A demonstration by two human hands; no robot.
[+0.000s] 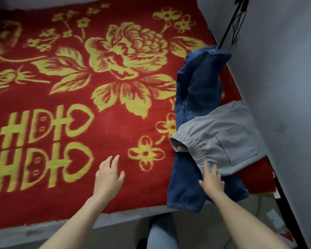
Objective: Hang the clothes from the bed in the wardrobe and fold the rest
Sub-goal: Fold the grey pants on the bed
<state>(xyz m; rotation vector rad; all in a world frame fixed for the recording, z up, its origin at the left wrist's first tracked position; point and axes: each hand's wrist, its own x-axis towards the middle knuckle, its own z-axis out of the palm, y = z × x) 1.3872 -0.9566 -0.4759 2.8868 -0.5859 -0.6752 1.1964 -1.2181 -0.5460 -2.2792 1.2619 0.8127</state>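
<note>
**Bed** (34, 230): covered by a red blanket (101, 141) with yellow flowers and lettering, which is filling most of the view.

**Blue jeans** (197, 83): lying lengthwise along the right side of the blanket. The near end is hanging over the front edge of the bed. The far end is reaching toward a black rod (229, 27) beside the grey wall (285, 78).

**Grey shorts** (223, 139): possibly longer trousers folded short, as the view is not settling it. They are lying across the middle of the blue jeans, with the elastic waistband facing left and a patch pocket showing on top.

**Right hand** (212, 182): lying palm down on the blue jeans, just below the grey shorts. Its fingers (207, 169) are lying straight and slightly spread. The tips are touching the lower edge of the grey shorts and pinching nothing.

**Left hand** (108, 178): hovering palm down over bare blanket, to the left of both garments and well apart from them. Its fingers (114, 161) are lying relaxed and loosely spread, holding nothing.
</note>
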